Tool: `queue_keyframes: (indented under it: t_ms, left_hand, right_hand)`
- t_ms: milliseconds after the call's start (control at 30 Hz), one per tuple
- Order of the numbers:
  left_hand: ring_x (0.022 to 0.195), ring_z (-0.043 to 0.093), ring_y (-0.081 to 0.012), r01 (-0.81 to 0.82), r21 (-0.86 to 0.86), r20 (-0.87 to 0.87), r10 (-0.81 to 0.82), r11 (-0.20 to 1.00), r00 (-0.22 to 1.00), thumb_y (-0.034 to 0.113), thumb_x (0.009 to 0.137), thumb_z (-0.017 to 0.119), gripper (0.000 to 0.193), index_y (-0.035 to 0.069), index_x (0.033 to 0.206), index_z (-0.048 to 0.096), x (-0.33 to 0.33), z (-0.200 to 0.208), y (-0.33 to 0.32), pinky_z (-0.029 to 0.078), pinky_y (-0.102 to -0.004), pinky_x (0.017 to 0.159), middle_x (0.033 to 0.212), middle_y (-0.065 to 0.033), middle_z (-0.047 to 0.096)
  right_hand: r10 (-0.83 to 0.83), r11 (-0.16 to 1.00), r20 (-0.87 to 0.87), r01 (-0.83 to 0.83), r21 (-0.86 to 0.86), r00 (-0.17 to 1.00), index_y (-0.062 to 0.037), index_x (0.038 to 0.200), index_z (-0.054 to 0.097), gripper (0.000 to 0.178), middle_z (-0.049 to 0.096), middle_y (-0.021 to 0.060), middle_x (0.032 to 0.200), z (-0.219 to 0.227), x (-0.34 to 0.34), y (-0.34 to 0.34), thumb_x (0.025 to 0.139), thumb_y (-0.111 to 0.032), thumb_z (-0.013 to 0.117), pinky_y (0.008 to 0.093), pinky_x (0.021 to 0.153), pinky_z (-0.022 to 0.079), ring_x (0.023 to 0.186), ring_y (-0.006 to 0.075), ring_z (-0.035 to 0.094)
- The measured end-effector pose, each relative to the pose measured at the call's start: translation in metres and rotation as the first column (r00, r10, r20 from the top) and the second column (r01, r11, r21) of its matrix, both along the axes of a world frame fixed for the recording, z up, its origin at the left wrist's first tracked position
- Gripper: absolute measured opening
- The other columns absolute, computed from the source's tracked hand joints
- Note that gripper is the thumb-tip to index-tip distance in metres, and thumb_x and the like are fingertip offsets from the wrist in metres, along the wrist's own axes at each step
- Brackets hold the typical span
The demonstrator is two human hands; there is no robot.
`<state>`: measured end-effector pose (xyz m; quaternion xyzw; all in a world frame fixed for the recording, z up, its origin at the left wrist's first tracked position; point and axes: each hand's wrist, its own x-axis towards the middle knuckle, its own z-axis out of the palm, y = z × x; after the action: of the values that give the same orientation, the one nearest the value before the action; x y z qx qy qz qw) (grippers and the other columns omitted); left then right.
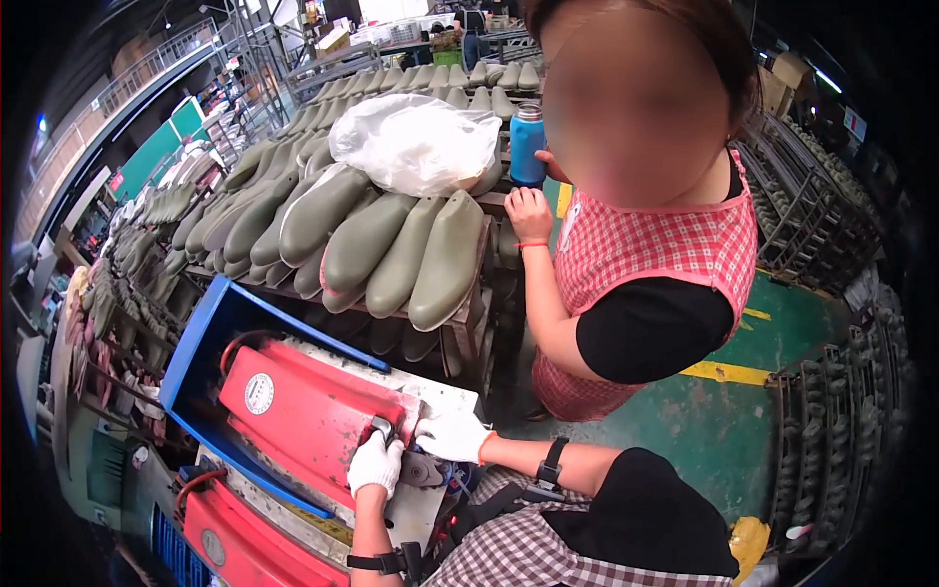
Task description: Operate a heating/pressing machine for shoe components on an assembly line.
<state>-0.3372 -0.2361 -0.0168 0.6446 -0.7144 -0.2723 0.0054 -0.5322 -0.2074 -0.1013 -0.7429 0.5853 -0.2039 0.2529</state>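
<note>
My left hand (376,464), in a white knitted glove, is closed around a small dark metal piece (382,427) at the near end of a red machine cover (303,403). My right hand (454,436), also gloved in white, rests with its fingers stretched toward that end of the machine. Its fingertips lie beside the cover's edge and are partly hard to make out. Between and below the two hands sits a grey metal fitting (424,472). A blue guard (186,342) frames the red cover on its far and left sides.
Olive-green shoe lasts (370,252) fill a rack beyond the machine, with a clear plastic bag (416,142) on top. A co-worker in a red checked apron (650,254) stands at the right, a hand by a blue bottle (527,147). A second red cover (249,538) is at lower left.
</note>
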Motion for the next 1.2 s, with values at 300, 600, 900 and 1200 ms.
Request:
queue_keyframes:
  t_ms: [300,600,900,1200]
  left_hand:
    - [0.108,0.068,-0.0454,0.009,-0.009,-0.013,-0.009,1.0,1.0,0.044,0.095,0.059,0.045,0.011,0.125,0.066,-0.001,-0.002,0.002,0.052,-0.0533,0.094,0.113,-0.026,0.072]
    - [0.108,0.068,-0.0452,-0.009,0.01,-0.008,0.009,1.0,1.0,0.046,0.094,0.059,0.045,0.014,0.126,0.066,-0.005,0.013,0.009,0.052,-0.053,0.095,0.114,-0.0258,0.071]
    - [0.11,0.067,-0.0456,-0.01,0.005,-0.024,0.01,1.0,1.0,0.047,0.096,0.058,0.048,0.014,0.131,0.063,-0.001,0.006,0.007,0.052,-0.0532,0.095,0.116,-0.0261,0.071]
    - [0.104,0.069,-0.0473,0.069,-0.014,0.085,-0.067,0.998,0.994,0.042,0.099,0.052,0.046,0.009,0.13,0.056,0.006,0.006,0.01,0.053,-0.0554,0.093,0.11,-0.0287,0.072]
  right_hand:
    - [0.002,1.0,0.002,-0.002,-0.027,1.0,-0.0142,0.107,0.07,0.034,0.073,0.0161,0.091,-0.002,-0.003,0.004,0.098,-0.042,0.052,0.0503,0.079,0.055,0.085,0.0376,0.071]
    - [0.016,1.0,0.01,-0.016,0.005,1.0,-0.0144,0.108,0.069,0.032,0.073,0.0164,0.093,0.002,-0.002,0.007,0.098,-0.039,0.052,0.0499,0.08,0.055,0.087,0.038,0.071]
    - [0.014,0.999,-0.076,-0.01,0.048,0.997,-0.0106,0.107,0.07,0.04,0.073,0.0164,0.098,0.005,-0.001,0.005,0.1,-0.044,0.049,0.0491,0.084,0.055,0.093,0.0371,0.07]
    - [0.017,0.68,0.254,-0.198,0.706,0.967,-0.0066,0.106,0.065,0.073,0.068,0.0091,0.078,0.04,0.008,0.081,0.098,-0.075,0.042,0.0348,0.053,0.05,0.055,0.0164,0.06]
